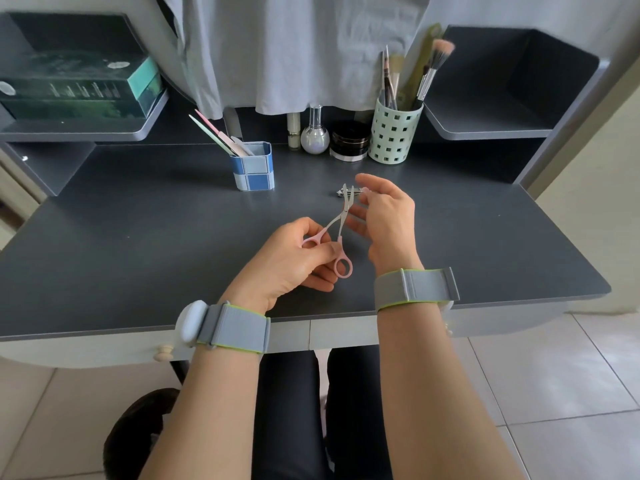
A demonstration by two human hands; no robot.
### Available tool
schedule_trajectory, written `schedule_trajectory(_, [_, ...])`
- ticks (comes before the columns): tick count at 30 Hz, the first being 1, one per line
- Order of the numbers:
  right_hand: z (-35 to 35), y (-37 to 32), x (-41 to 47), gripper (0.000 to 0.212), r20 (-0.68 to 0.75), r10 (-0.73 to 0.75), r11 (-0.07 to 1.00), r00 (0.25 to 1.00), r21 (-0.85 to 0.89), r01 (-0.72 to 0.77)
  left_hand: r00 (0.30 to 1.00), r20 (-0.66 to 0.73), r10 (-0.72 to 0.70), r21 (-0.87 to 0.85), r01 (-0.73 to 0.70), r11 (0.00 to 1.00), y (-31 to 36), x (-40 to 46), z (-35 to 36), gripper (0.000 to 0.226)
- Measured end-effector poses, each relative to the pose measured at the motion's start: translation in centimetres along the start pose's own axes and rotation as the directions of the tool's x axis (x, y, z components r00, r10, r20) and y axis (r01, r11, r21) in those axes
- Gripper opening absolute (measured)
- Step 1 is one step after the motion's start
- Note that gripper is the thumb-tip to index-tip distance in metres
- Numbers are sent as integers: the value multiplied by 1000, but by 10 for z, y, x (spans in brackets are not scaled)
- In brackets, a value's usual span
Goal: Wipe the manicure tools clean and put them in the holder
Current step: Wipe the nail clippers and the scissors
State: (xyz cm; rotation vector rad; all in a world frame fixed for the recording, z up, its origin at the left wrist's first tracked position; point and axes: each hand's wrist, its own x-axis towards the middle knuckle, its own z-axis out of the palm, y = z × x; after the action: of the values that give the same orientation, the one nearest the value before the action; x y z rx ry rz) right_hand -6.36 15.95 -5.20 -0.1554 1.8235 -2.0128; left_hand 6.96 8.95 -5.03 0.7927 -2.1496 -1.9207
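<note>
Nearest, left hand (294, 258) pinches pink scissors (337, 233) by their handles, in front of the blue holder (254, 167); right hand (384, 216), relaxed, touches the blades. Light, stiff, sharp-tipped: hold by the loops.

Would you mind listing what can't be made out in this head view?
- Metal tool on the desk: mostly hidden behind the scissors and right hand; type unclear.
- Wiping cloth: none in view.
- Blue holder: its inside is hidden by its walls.
- Green box: print too small and blurred to read.
- Left hand: its fingers cover part of one scissor ring.
</note>
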Motion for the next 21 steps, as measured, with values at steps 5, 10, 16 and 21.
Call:
schedule_trajectory(5, [3, 4, 1, 32, -27, 58, 998, 998, 34, -57, 1000, 3, 6, -7, -6, 1000, 0, 0, -3, 16])
schedule_trajectory(10, [3, 6, 2, 18, -39, 78, 993, 996, 96, -74, 1000, 8, 4, 1, -4, 1000, -2, 1, -2, 14])
schedule_trajectory(16, [1, 10, 6, 22, -43, -19, 1000, 999, 25, 20, 1000, 10, 3, 2, -3, 1000, -1, 1, -2, 15])
schedule_trajectory(21, [2, 10, 6, 23, -36, -47, 997, 998, 56, 49, 1000, 14, 1, 18, -2, 1000, -2, 2, -2, 14])
